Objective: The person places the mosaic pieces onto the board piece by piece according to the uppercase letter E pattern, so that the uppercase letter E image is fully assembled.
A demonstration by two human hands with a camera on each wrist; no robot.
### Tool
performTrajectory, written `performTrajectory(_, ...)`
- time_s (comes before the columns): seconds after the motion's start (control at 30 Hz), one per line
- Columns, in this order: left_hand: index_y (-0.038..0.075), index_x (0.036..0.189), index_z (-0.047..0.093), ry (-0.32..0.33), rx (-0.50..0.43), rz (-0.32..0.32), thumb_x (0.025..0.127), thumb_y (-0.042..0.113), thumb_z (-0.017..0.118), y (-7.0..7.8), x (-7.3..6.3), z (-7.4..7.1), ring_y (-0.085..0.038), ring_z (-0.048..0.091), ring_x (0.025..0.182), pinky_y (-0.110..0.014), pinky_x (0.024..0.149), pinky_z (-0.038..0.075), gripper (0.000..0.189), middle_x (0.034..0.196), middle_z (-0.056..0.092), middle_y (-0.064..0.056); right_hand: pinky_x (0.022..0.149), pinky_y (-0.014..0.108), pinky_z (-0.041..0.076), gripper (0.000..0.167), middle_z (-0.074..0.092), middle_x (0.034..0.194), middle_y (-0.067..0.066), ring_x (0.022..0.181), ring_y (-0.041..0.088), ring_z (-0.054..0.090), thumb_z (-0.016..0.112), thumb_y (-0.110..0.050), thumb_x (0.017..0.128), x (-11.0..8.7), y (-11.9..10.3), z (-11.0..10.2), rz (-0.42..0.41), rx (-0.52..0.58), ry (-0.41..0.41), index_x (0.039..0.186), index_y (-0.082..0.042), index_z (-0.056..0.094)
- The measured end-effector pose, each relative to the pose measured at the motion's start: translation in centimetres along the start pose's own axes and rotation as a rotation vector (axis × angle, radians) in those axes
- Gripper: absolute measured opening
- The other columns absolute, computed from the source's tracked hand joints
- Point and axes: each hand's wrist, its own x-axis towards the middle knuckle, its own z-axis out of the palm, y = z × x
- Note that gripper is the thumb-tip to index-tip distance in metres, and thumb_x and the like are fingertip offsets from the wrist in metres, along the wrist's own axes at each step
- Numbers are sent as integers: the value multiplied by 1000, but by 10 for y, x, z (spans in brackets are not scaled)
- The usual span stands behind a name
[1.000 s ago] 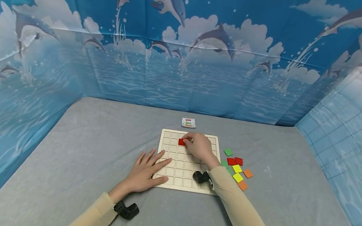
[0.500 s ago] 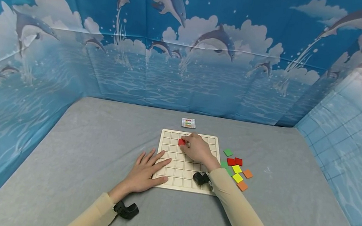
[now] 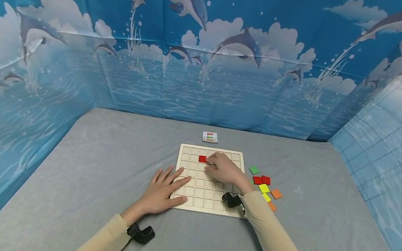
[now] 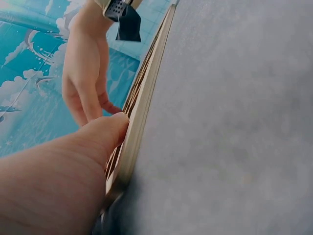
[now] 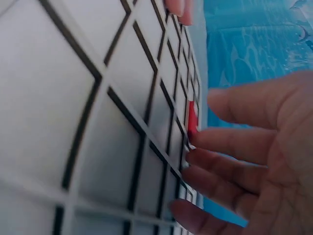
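Red square tile lay in a cell toward the far edge of the pale, gridded wooden board. Your right hand was just to its right, its grip released, thumb and fingers apart; whether a fingertip touched the tile could not be told. Your left hand rested, fingers spread, on the board's near left part, unclenched. Loose coloured square tiles lay right of the board on grey cloth.

Head view evenly bright; right wrist view dimmer, softly blurred
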Motion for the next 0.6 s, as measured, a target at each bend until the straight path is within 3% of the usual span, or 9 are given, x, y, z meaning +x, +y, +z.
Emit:
performTrajectory(0.13, 25, 148, 38, 1, 1, -1, 95, 51, 49, 0, 0, 1, -35, 6, 142, -58, 107, 2, 60, 156, 21, -7, 94, 44, 42, 31, 59, 119, 13, 111, 30, 53, 57, -18, 97, -16, 2, -7, -60, 25, -36, 119, 1, 65)
performTrajectory(0.27, 24, 148, 38, 4, 1, 5, 95, 51, 49, 0, 0, 1, -35, 6, 142, -58, 107, 2, 61, 156, 20, -7, 89, 43, 46, 27, 61, 117, 11, 108, 28, 56, 58, -17, 96, -37, 12, -12, -64, 76, 13, 117, -1, 66)
performTrajectory(0.4, 24, 148, 37, 6, -3, 16, 95, 50, 50, -1, -1, 1, -35, 6, 142, -58, 107, 2, 61, 156, 21, -8, 82, 42, 48, 23, 62, 111, 9, 100, 26, 58, 59, -15, 95, -59, 28, -18, -19, 105, 78, 113, -3, 67)
performTrajectory(0.6, 24, 148, 37, 4, -20, 20, 95, 50, 50, -1, -1, -1, -35, 7, 142, -57, 108, 2, 61, 155, 21, -8, 72, 44, 48, 17, 63, 102, 12, 86, 27, 58, 67, -12, 90, -85, 56, -30, 106, 47, 159, 103, -3, 70)
